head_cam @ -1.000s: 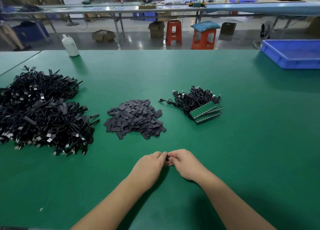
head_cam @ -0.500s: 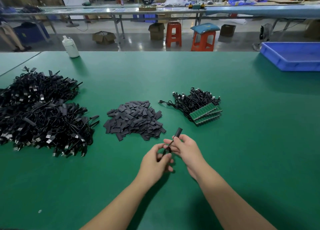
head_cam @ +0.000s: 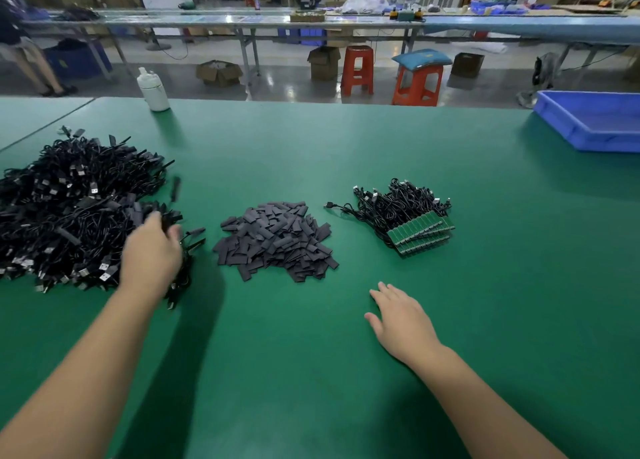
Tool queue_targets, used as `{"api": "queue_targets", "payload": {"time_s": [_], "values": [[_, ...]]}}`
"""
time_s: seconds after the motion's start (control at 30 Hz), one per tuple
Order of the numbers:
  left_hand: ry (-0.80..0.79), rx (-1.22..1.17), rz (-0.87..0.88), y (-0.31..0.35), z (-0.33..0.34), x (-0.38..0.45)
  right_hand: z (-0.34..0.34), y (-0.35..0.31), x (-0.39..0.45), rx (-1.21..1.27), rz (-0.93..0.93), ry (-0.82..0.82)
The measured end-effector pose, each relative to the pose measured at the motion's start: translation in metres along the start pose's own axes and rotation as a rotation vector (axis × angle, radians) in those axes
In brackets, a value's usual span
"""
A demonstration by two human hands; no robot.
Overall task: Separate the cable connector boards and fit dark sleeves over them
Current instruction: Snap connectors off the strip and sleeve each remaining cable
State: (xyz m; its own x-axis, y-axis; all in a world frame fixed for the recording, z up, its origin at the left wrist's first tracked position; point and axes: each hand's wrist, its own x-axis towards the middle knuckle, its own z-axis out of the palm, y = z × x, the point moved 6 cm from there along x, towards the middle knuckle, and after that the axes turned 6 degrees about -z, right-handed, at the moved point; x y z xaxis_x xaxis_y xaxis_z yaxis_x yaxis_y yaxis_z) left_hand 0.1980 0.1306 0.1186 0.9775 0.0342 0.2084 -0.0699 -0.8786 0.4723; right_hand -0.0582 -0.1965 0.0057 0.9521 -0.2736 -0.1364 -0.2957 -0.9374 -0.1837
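My left hand [head_cam: 152, 250] is blurred over the right edge of the big heap of black sleeved cables [head_cam: 69, 216]; its fingers look loosely spread, and a black cable lies under and beside it. Low over the green table, my right hand [head_cam: 403, 320] is flat with straight fingers and holds nothing. In the middle lies a pile of loose dark sleeves [head_cam: 277, 240]. To its right sits a bundle of black cables with joined green connector boards [head_cam: 420, 231], stacked in rows.
A white plastic bottle [head_cam: 152, 89] stands at the table's far left edge. A blue tray [head_cam: 588, 122] sits at the far right. Beyond the green table [head_cam: 311, 372] are orange stools, cardboard boxes and long workbenches.
Both hands were together at the front, working a sleeve onto a cable. They have since parted: the left hand carried the cable left to the big heap, and the right hand moved right, holding nothing.
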Motion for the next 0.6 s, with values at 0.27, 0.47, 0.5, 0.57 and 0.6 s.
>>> {"api": "queue_targets", "payload": {"time_s": [0.27,0.47,0.5,0.57,0.6], "values": [[-0.028,0.527,-0.031,-0.006,0.027,0.028,-0.022,-0.003,0.009,-0.066,0.017,-0.026],[-0.143,0.010,0.291,0.098,0.112,-0.090,-0.091,0.049,0.044,-0.039,0.107,0.337],[-0.174,0.007,0.330,0.107,0.127,-0.110,-0.097,0.059,0.052,-0.070,0.102,0.335],[-0.214,0.054,0.424,0.116,0.151,-0.140,-0.102,0.076,0.070,-0.186,0.091,0.228],[-0.215,0.074,0.461,0.116,0.157,-0.147,-0.101,0.084,0.079,-0.240,0.083,0.149]]}}
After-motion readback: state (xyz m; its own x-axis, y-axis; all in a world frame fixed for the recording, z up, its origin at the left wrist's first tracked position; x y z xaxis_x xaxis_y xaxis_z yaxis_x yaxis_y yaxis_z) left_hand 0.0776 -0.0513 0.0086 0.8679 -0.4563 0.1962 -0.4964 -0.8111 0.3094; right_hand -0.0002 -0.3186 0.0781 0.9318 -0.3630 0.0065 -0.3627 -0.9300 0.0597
